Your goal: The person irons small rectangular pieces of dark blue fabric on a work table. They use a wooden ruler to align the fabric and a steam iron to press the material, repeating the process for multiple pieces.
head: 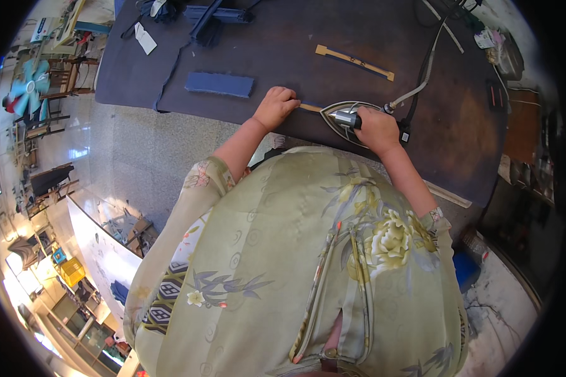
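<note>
My right hand (378,130) grips the handle of a steam iron (342,120), which rests flat near the front edge of the dark ironing table (273,52). From under the iron's tip a narrow tan strip with a blue edge (311,107) runs left to my left hand (277,107). The fingertips of that hand pinch its end. A flat piece of blue fabric (220,85) lies just left of my left hand. Farther back is a tan strip template (355,62) with dark marks and blue fabric along it. The iron hides the right part of the strip.
Folded blue fabric pieces (217,16) and a white paper tag (145,38) lie at the back left. A hose and cable (427,70) rise from the iron to the back right. A plastic bag (500,49) sits by the right edge. A blue fan (30,86) stands left.
</note>
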`<state>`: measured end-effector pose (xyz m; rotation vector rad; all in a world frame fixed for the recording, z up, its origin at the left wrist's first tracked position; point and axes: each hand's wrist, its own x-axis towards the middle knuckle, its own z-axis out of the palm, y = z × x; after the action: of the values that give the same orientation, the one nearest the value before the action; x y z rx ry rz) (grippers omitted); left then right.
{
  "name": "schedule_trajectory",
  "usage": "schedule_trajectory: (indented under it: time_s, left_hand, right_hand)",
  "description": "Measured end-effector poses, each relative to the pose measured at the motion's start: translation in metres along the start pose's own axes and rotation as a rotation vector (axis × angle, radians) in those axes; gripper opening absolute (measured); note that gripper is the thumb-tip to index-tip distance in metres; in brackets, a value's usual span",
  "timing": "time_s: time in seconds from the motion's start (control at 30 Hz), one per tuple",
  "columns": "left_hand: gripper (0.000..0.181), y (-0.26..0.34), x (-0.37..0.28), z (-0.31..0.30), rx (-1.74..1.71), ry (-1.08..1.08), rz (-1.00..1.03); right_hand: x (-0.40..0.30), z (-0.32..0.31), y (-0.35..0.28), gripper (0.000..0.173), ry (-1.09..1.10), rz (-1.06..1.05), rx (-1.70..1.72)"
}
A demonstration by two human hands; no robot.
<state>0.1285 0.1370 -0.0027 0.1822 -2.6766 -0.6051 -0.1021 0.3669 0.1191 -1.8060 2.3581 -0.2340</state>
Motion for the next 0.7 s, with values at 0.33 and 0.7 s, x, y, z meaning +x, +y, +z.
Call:
schedule_trajectory:
  time_s: [0.33,0.7]
  left_hand:
    - [0.020,0.001,0.000,-0.003,0.031,-0.020,0.049]
    - [0.013,0.036,0.023,-0.012,-0.042,0.036,-0.109]
  right_hand:
    - [0.000,-0.002,-0.001,0.020,0.027,0.014,0.061]
    - [0.007,-0.003,-0.011,0.021,0.005,0.029,0.011]
